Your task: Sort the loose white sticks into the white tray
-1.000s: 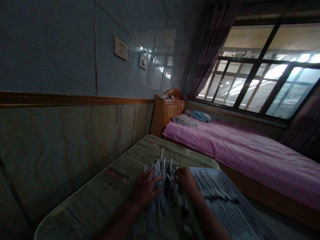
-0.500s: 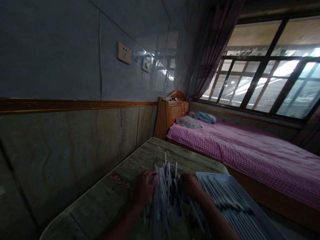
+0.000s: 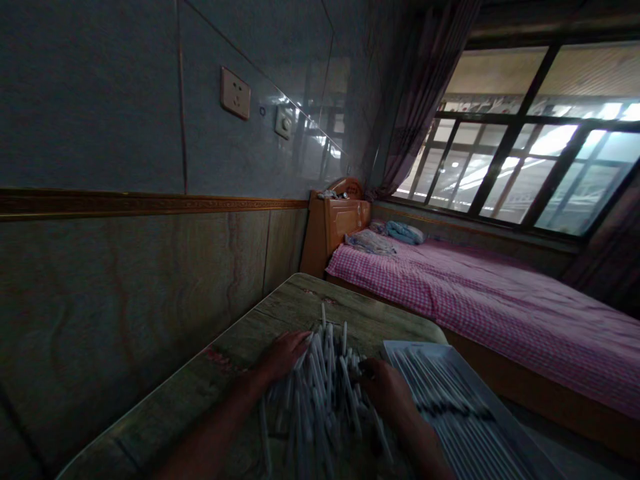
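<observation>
A loose heap of thin white pen-like sticks (image 3: 320, 393) lies on the table in front of me, pointing mostly away, a few jutting out at the far end. My left hand (image 3: 283, 357) rests against the heap's left side, its fingers stretched out and open. On the right side, my right hand (image 3: 387, 390) has its fingers curled in at the sticks; what they hold, if anything, is too dark to make out. Right of that hand is a pale shallow tray (image 3: 477, 380) with similar sticks laid side by side, a dark band crossing them.
The greenish table (image 3: 280, 307) has a rounded far corner and red flower marks. A tiled wall (image 3: 210, 267) runs along its left. Beyond stand a wooden headboard (image 3: 330, 223) and a bed (image 3: 450, 280) with a pink checked cover, below a window.
My left hand has straightened its fingers and moved left along the heap. The sticks are spread wider to the left. My right hand has shifted slightly nearer me; the view has turned a little right.
</observation>
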The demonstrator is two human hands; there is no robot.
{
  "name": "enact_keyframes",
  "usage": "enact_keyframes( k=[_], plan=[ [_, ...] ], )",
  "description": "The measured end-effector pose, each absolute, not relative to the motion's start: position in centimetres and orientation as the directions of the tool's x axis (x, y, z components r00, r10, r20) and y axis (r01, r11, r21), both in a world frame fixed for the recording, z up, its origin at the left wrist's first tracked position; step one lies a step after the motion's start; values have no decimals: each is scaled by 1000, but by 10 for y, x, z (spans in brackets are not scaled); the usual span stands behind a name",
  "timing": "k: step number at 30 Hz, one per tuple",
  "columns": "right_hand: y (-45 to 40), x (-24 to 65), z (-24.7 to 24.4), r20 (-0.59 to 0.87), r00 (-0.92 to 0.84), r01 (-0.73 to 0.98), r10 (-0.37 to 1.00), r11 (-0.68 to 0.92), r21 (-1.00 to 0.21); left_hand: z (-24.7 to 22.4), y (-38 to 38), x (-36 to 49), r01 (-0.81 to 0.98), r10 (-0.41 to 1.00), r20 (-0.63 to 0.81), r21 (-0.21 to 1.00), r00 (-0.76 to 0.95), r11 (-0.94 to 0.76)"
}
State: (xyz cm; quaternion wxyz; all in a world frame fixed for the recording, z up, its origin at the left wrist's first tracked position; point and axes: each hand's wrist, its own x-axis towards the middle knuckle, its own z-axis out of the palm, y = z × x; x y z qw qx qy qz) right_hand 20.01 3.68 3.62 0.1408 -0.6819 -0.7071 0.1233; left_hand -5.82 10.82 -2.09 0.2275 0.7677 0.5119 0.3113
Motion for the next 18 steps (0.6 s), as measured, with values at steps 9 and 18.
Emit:
enact_keyframes(
  k=[9, 18],
  plan=[
    [8, 162, 47, 14, 4, 966, 1000, 0, -260, -8, 94, -69, 481, 975, 184, 848, 129, -223],
    [6, 143, 36, -41, 22, 992, 999, -27, -125, -16, 63, -87, 472, 983, 186, 867, -14, -157]
  ],
)
